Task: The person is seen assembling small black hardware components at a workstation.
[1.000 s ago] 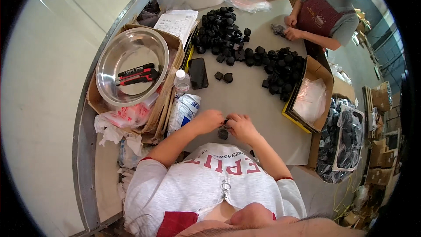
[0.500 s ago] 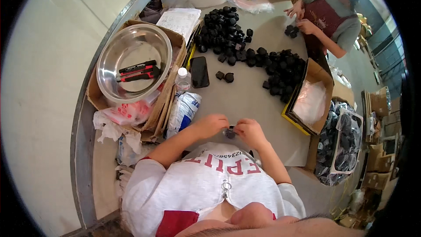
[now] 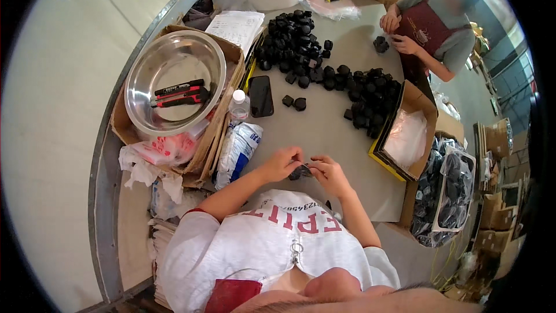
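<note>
Close to my chest, my left hand (image 3: 282,163) and my right hand (image 3: 329,175) face each other with fingertips pinched. Between them hangs a small clear plastic bag (image 3: 299,171) with something black in it; the fingers hide part of it. Farther off on the table lie two loose black knob-like parts (image 3: 294,102). Behind them spreads a big heap of similar black parts (image 3: 291,37), reaching right to a second cluster (image 3: 370,95). An open carton (image 3: 418,101) at the right holds a stack of clear plastic bags (image 3: 405,133).
At left, a steel bowl (image 3: 136,81) with cutters sits on a cardboard box, beside a bottle (image 3: 238,107), a phone (image 3: 261,96) and a blue-white packet (image 3: 238,150). A co-worker (image 3: 431,29) handles black parts across the table. A carton of bagged black parts (image 3: 443,191) stands right.
My hands have shifted slightly, the left one rising a little, and the bag between them has tilted. Across the table, the co-worker's hands have moved around their bagged parts.
</note>
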